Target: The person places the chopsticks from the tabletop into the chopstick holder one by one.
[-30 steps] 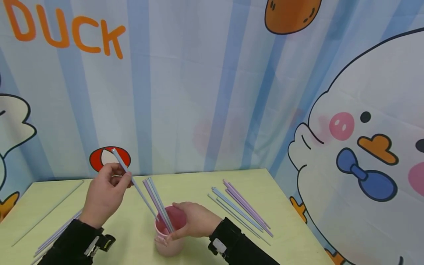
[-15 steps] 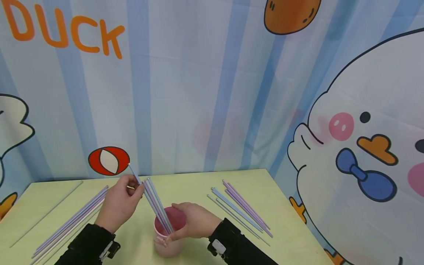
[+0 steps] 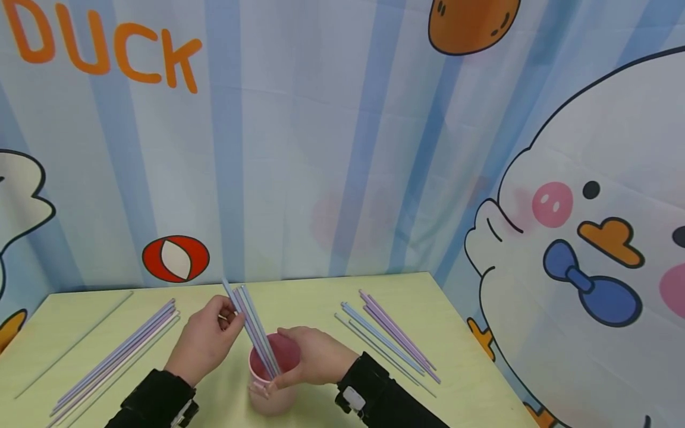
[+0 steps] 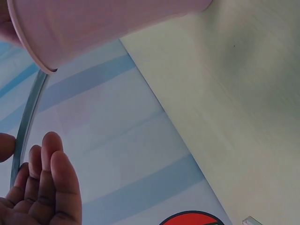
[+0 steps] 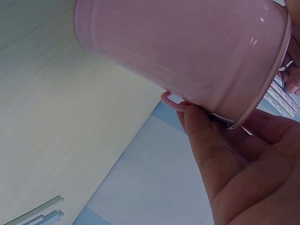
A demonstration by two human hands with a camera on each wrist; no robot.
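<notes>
The left hand (image 3: 206, 339) pinches a bluish stick (image 3: 227, 286) between thumb and fingers, its tip poking up above the knuckles and its lower part slanting down to the mouth of the pink cup (image 3: 274, 401). The right hand (image 3: 321, 356) grips that cup by the rim — thumb on the near side, close to a small loop handle (image 5: 171, 101), fingers over the far side. The cup stands upright on the pale yellow table (image 3: 471, 404), and several lavender and blue sticks (image 3: 263, 343) lean leftward out of it, right beside the pinched one.

To the left of the cup lies a slanting bundle (image 3: 115, 359) of lavender and whitish sticks; farther left, apart from it, lies a single pale stick (image 3: 75, 345). To the right is a looser group (image 3: 393, 336) — thin pale, blue and purple. Behind the table hangs a blue-striped backdrop (image 3: 310, 148) with orange "DUCK" lettering (image 3: 135, 53).
</notes>
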